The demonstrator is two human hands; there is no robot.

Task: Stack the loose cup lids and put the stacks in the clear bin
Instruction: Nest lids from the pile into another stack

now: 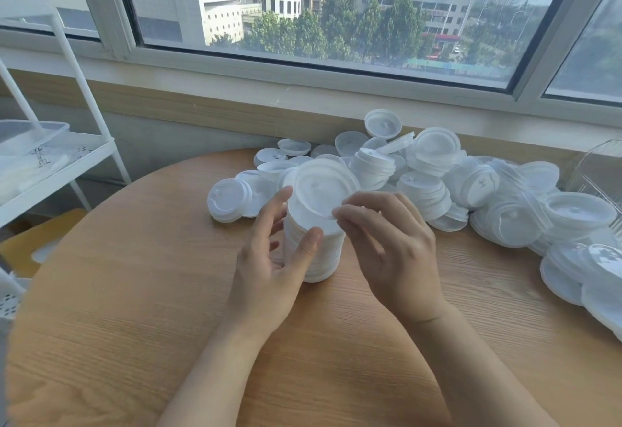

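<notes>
Surface: we saw a round light-wood table [134, 292] beneath a city-view window [319, 5].
Stack: the white plastic lid stack [314, 251] stood at 12 o'clock from our wrists.
Hands: our left hand [269, 271] gripped the stack; our right hand [390, 251] pinched the tilted translucent top lid [323, 187].

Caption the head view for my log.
Left hand steadies a lid stack; right hand sets a lid on top.

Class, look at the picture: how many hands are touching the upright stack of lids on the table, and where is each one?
2. The left hand holds the stack of lids on its left side; the right hand pinches the top lid at its right edge.
</notes>
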